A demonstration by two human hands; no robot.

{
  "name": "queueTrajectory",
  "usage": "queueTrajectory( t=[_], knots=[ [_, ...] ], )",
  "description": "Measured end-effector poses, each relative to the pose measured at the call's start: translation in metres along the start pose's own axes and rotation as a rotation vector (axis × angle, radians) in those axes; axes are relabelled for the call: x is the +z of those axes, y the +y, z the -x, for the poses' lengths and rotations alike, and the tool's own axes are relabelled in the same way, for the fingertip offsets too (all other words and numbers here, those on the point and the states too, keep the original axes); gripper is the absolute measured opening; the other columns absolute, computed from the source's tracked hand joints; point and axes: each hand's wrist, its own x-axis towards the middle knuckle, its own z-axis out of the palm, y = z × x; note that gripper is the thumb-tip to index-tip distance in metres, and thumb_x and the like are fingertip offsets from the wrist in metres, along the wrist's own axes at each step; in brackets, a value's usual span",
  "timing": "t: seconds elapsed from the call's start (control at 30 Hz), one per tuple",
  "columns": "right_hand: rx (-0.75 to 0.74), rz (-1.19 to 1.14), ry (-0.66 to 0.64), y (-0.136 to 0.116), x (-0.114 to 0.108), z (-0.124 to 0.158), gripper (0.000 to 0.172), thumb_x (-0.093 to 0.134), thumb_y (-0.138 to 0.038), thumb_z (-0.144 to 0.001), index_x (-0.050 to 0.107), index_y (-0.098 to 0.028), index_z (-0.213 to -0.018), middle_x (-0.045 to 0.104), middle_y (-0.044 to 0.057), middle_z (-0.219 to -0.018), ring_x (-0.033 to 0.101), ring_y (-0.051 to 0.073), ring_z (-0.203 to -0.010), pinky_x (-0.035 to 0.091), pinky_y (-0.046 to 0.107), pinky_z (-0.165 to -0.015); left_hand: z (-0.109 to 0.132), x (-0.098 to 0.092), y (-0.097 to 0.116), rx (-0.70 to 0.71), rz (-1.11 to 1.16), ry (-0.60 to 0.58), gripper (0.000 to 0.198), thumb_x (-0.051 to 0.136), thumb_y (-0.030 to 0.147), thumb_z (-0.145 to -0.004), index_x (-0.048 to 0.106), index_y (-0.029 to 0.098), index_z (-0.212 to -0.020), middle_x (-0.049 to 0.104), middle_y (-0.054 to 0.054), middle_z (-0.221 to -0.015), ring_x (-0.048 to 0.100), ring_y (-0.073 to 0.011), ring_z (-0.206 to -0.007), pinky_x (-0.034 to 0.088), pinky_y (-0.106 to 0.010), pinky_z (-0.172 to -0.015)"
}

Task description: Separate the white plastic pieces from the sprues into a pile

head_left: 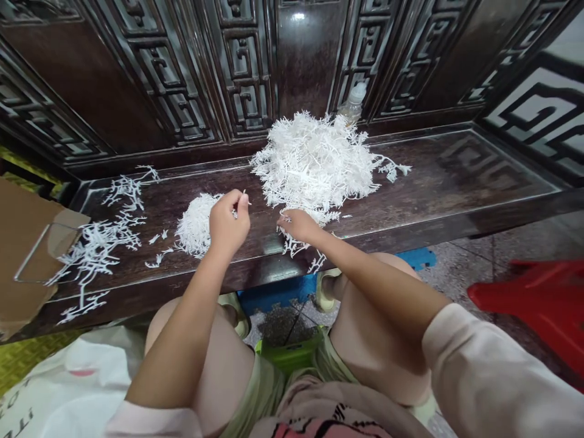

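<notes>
My left hand [229, 223] is closed in a pinch on a small white piece [244, 193] that shows at its fingertips. Just behind it lies a small heap of short white pieces [194, 225], partly hidden by the hand. My right hand [298, 225] is closed on a thin white branched piece [294, 244], whose spiky ends hang at the bench's front edge. Beyond that hand rises a large heap of white branched pieces [314, 161], like plastic sprues. Bare white branching stems [103, 246] lie loosely at the left end.
The dark wooden bench [438, 176] has a carved back. A clear bottle with a white cap [358, 92] stands behind the large heap. At the left are a cardboard piece [31, 255] and a white bag [86, 371]. A red plastic stool [538, 304] is at right.
</notes>
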Motion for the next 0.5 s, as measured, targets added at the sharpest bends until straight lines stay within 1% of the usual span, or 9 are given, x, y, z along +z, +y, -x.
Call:
queueTrajectory(
  t=[0.1, 0.13, 0.2, 0.23, 0.3, 0.33, 0.4, 0.47, 0.5],
  knots=[
    [0.11, -0.256, -0.122, -0.007, 0.005, 0.002, 0.019, 0.046, -0.025, -0.072, 0.063, -0.015, -0.072, 0.064, 0.005, -0.074, 0.055, 0.013, -0.066, 0.037, 0.023, -0.059, -0.015, 0.0, -0.041, -0.171, -0.232, -0.128, 0.027, 0.035, 0.038, -0.08, 0.051, 0.02, -0.068, 0.056, -0.004, -0.067, 0.052, -0.0207, -0.073, 0.034, -0.03, -0.065],
    [0.141, -0.346, -0.147, -0.01, 0.006, 0.003, 0.02, 0.046, -0.025, -0.072, 0.063, -0.014, -0.073, 0.065, 0.006, -0.077, 0.056, 0.013, -0.067, 0.038, 0.022, -0.06, -0.019, 0.001, -0.057, -0.256, -0.305, -0.182, 0.024, 0.037, 0.038, -0.079, 0.054, 0.021, -0.072, 0.059, -0.005, -0.072, 0.054, -0.0229, -0.077, 0.034, -0.033, -0.068],
    [0.158, -0.477, -0.162, -0.016, 0.005, 0.006, 0.02, 0.048, -0.025, -0.071, 0.064, -0.013, -0.074, 0.066, 0.006, -0.085, 0.057, 0.012, -0.076, 0.038, 0.021, -0.067, -0.022, 0.005, -0.088, -0.434, -0.425, -0.297, 0.021, 0.044, 0.035, -0.074, 0.056, 0.022, -0.085, 0.061, -0.008, -0.085, 0.054, -0.0273, -0.086, 0.035, -0.038, -0.072],
    [0.156, -0.516, -0.166, -0.019, 0.003, 0.008, 0.02, 0.051, -0.026, -0.07, 0.065, -0.014, -0.075, 0.066, 0.006, -0.089, 0.056, 0.013, -0.082, 0.038, 0.021, -0.071, -0.022, 0.008, -0.101, -0.511, -0.465, -0.347, 0.027, 0.047, 0.034, -0.072, 0.056, 0.021, -0.093, 0.06, -0.011, -0.093, 0.054, -0.0295, -0.09, 0.035, -0.039, -0.073],
    [0.153, -0.565, -0.175, -0.021, 0.0, 0.01, 0.021, 0.055, -0.029, -0.068, 0.066, -0.015, -0.077, 0.065, 0.006, -0.094, 0.054, 0.013, -0.09, 0.036, 0.023, -0.077, -0.02, 0.011, -0.117, -0.591, -0.523, -0.388, 0.041, 0.051, 0.032, -0.068, 0.051, 0.016, -0.106, 0.055, -0.017, -0.106, 0.05, -0.0338, -0.098, 0.035, -0.042, -0.075],
    [0.152, -0.585, -0.178, -0.021, -0.002, 0.01, 0.021, 0.055, -0.03, -0.067, 0.067, -0.015, -0.079, 0.065, 0.005, -0.096, 0.054, 0.014, -0.093, 0.035, 0.023, -0.079, -0.019, 0.013, -0.119, -0.595, -0.532, -0.377, 0.045, 0.052, 0.032, -0.068, 0.05, 0.014, -0.109, 0.052, -0.019, -0.11, 0.048, -0.0352, -0.101, 0.035, -0.043, -0.076],
    [0.134, -0.624, -0.192, -0.021, -0.005, 0.01, 0.022, 0.056, -0.03, -0.068, 0.067, -0.016, -0.081, 0.064, 0.005, -0.099, 0.053, 0.013, -0.094, 0.035, 0.024, -0.079, -0.019, 0.016, -0.114, -0.551, -0.481, -0.324, 0.043, 0.051, 0.033, -0.068, 0.052, 0.013, -0.107, 0.05, -0.019, -0.112, 0.047, -0.0346, -0.103, 0.036, -0.043, -0.077],
    [0.115, -0.661, -0.205, -0.021, -0.007, 0.01, 0.021, 0.056, -0.029, -0.068, 0.066, -0.016, -0.081, 0.064, 0.005, -0.098, 0.054, 0.013, -0.089, 0.036, 0.024, -0.076, -0.021, 0.019, -0.097, -0.488, -0.306, -0.303, 0.035, 0.048, 0.035, -0.07, 0.056, 0.016, -0.099, 0.054, -0.015, -0.108, 0.051, -0.0293, -0.098, 0.038, -0.039, -0.078],
    [0.115, -0.674, -0.207, -0.022, -0.008, 0.009, 0.021, 0.056, -0.028, -0.068, 0.066, -0.016, -0.081, 0.065, 0.005, -0.095, 0.054, 0.013, -0.085, 0.036, 0.024, -0.073, -0.022, 0.021, -0.086, -0.448, -0.188, -0.313, 0.032, 0.047, 0.037, -0.071, 0.058, 0.017, -0.094, 0.056, -0.012, -0.104, 0.052, -0.0261, -0.094, 0.039, -0.036, -0.077]
  ],
)
